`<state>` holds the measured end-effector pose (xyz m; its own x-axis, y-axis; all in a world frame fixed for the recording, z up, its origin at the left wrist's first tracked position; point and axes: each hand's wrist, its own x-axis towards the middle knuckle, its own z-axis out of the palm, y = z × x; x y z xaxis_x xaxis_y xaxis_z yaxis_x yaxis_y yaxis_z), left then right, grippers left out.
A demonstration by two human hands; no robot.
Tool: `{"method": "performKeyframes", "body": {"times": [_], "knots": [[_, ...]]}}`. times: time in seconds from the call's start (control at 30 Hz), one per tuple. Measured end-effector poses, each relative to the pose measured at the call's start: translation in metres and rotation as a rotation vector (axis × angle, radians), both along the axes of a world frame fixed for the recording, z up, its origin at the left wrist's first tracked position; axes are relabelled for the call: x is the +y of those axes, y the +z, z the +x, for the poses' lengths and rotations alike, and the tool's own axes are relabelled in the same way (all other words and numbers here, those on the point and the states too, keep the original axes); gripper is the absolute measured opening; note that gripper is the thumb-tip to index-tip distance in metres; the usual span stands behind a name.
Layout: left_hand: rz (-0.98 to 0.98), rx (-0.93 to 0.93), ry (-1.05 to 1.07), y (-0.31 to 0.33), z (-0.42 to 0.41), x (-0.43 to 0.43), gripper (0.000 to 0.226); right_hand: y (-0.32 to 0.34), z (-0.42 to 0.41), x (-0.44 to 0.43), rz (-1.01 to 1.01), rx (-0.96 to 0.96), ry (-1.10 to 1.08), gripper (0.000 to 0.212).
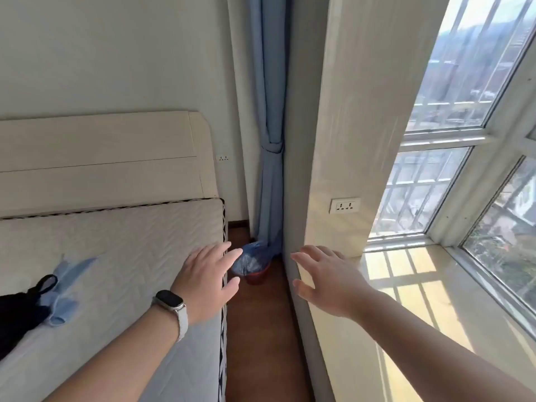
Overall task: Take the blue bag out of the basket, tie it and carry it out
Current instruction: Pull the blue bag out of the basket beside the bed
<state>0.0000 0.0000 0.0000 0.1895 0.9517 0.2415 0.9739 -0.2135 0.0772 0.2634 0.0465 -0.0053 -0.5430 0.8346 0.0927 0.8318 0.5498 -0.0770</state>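
A blue plastic bag [253,258] lines a small red basket [258,277] that stands on the brown floor in the far corner, between the bed and the window wall. My left hand [207,281], with a watch on the wrist, is stretched out flat with fingers apart; it partly covers the bag's left side in the view but holds nothing. My right hand [324,281] reaches forward beside the window ledge, fingers spread and empty. Both hands are well short of the basket.
A bare mattress [116,256] with a cream headboard [101,158] fills the left; blue and black cloth items [43,297] lie on it. A tied blue curtain [269,169] hangs behind the basket. A sunlit window ledge [406,300] runs along the right. A narrow floor strip [258,329] leads to the basket.
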Motion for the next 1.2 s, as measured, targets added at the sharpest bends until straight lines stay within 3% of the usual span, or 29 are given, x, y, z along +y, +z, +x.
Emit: {"method": "performKeyframes", "body": {"times": [0.53, 0.93, 1.2], "knots": [[0.027, -0.057, -0.1, -0.017, -0.08, 0.156, 0.053, 0.012, -0.076, 0.125, 0.017, 0.028, -0.075, 0.055], [-0.055, 0.038, -0.009, -0.045, -0.112, 0.275, 0.056, -0.025, -0.112, 0.266, 0.015, 0.077, -0.011, 0.051], [-0.107, -0.031, 0.077, -0.05, -0.123, 0.372, 0.055, -0.043, -0.132, 0.378, -0.044, 0.104, 0.05, 0.051]]}}
